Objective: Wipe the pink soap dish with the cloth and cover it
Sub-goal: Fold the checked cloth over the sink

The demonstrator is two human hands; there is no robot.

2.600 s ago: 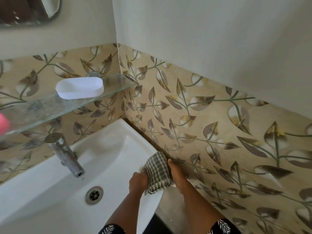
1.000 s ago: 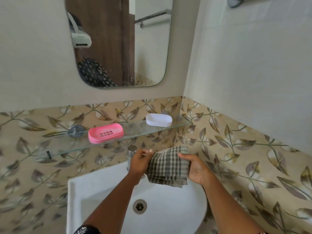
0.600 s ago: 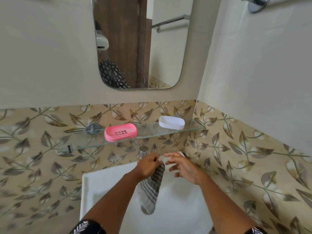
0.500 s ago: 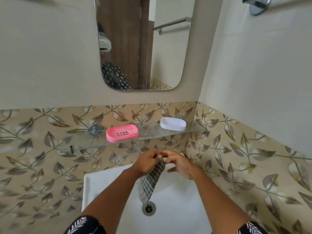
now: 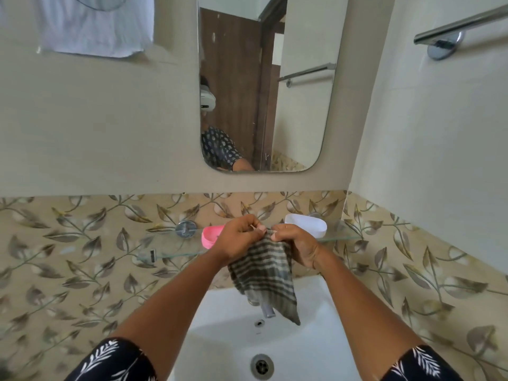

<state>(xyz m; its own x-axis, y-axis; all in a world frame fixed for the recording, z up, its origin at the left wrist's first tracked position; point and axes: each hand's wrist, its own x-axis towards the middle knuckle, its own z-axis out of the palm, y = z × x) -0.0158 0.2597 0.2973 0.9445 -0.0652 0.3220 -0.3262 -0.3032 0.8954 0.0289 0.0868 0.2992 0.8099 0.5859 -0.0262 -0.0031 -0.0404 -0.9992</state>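
Observation:
A checked grey-green cloth (image 5: 264, 276) hangs over the basin, pinched along its top edge by both hands. My left hand (image 5: 240, 237) grips the cloth's upper left corner and my right hand (image 5: 295, 246) grips the upper right corner, knuckles nearly touching. The pink soap dish (image 5: 209, 237) sits on the glass shelf (image 5: 170, 247) right behind my left hand, which hides most of it. A white oval lid (image 5: 306, 225) lies on the same shelf to the right, behind my right hand.
Below the hands is a white basin (image 5: 225, 347) with a drain (image 5: 261, 366); the cloth hides most of the tap (image 5: 267, 310). A mirror (image 5: 264, 83) hangs above the shelf. A metal towel rail (image 5: 461, 28) is on the right wall, white fabric (image 5: 96, 26) at upper left.
The view has tilted up from the basin to the mirror. My hands have risen to shelf height, my right hand has taken the cloth's other corner, and the cloth now hangs spread between them.

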